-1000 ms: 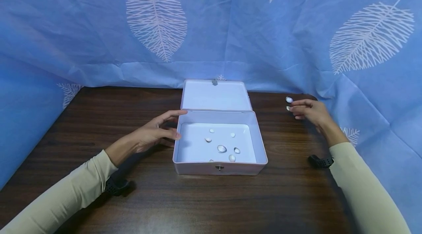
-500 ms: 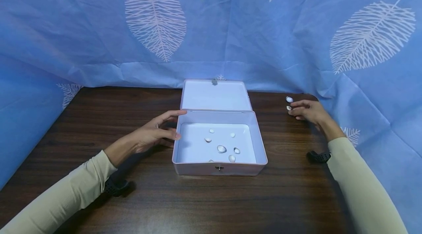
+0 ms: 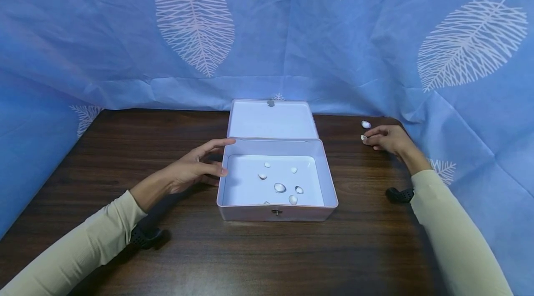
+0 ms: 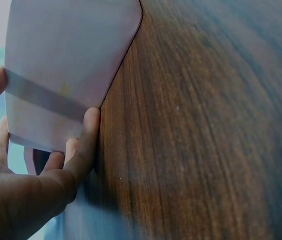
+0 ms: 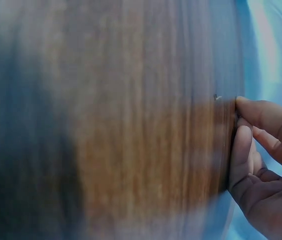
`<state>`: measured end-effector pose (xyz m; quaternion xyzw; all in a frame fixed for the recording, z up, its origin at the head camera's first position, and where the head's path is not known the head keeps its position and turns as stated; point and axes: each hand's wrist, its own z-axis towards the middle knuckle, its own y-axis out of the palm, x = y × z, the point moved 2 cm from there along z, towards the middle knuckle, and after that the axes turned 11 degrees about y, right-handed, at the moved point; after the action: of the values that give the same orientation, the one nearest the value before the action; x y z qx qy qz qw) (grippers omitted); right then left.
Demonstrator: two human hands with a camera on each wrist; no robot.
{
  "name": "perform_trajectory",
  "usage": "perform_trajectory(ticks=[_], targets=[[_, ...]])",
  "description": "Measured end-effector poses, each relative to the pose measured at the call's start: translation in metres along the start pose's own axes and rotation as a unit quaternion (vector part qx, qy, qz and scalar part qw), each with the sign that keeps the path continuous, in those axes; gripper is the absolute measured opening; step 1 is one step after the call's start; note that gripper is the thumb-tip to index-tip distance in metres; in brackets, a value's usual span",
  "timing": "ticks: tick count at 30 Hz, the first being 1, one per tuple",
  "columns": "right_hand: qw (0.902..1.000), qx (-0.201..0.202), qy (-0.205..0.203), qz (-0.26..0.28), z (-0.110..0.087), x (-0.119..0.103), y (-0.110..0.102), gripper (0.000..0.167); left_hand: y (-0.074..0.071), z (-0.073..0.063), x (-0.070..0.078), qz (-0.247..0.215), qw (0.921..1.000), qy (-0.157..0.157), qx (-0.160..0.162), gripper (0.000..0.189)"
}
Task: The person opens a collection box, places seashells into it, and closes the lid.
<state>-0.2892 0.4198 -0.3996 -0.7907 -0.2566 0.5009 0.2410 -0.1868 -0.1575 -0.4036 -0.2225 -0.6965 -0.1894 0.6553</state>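
Note:
A pale metal box (image 3: 277,213) with its hinged lid (image 3: 273,120) raised stands on the table. Several small white seashells, one of them a larger shell (image 3: 280,188), lie on its floor. My left hand (image 3: 189,166) rests against the box's left side, fingers spread, index fingertip at the back corner and thumb at the rim. The left wrist view shows those fingers along the outer wall (image 4: 71,65). At the table's far right, my right hand (image 3: 388,140) pinches a small seashell (image 3: 364,138) between thumb and index finger. Just behind it lies another seashell (image 3: 365,124).
The dark wooden table (image 3: 267,259) ends at a blue cloth (image 3: 283,46) printed with white leaves, hanging behind and at both sides. A black strap (image 3: 399,195) sits below the right wrist, another strap (image 3: 143,238) below the left.
My right hand has shifted slightly left and lowered to the nearer seashell, which has moved slightly at the fingertips. The left hand and the box keep their places.

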Motion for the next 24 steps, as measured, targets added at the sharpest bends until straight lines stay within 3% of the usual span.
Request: perform_trajectory(ticks=[17,24], targets=[[0.9985,0.018,-0.03,-0.041,-0.008,-0.002,0.001,0.046,-0.002,0.001,-0.001,-0.004,1.0,0.002,-0.002,0.089],[0.9976,0.009,-0.066,-0.019,-0.014,-0.002,0.002,0.041,-0.001,0.001,0.0,-0.004,1.0,-0.004,-0.003,0.087]])
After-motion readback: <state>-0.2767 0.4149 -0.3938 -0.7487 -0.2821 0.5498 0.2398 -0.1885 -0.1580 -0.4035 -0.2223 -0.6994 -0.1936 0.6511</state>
